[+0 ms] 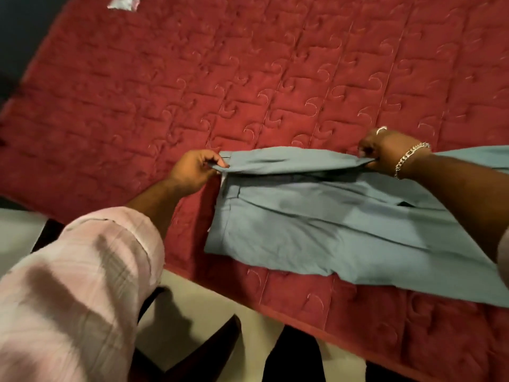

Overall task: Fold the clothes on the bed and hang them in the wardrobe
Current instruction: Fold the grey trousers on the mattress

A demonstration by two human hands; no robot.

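1. Pink sleeve (82, 285), rolled up at the forearm, fills the near left corner of view; the left arm reaches forward from it over the near edge of the bed.
2. Left hand (194, 172), fingers curled, pinches the left end of a raised fold of the trousers.
3. Right hand (385, 153) pinches the same fold further right, knuckles up, forearm coming in from the right edge of view; silver chain bracelet (410, 158) on the wrist, ring (381, 130) on one finger.
4. Grey-blue trousers (316, 232) lie flat along the near edge of the bed, waistband end to the left, legs running off to the right; far long edge is lifted between both hands, the rest rests on the quilt.
5. Fabric plain, a few creases, one dark pocket slit near the right forearm; no readable label or writing.
6. Bed (248, 78) covered in a red quilted spread with swirl stitching.
7. Small pale crumpled item (124, 1) at the far left edge of the bed, too blurred to identify.
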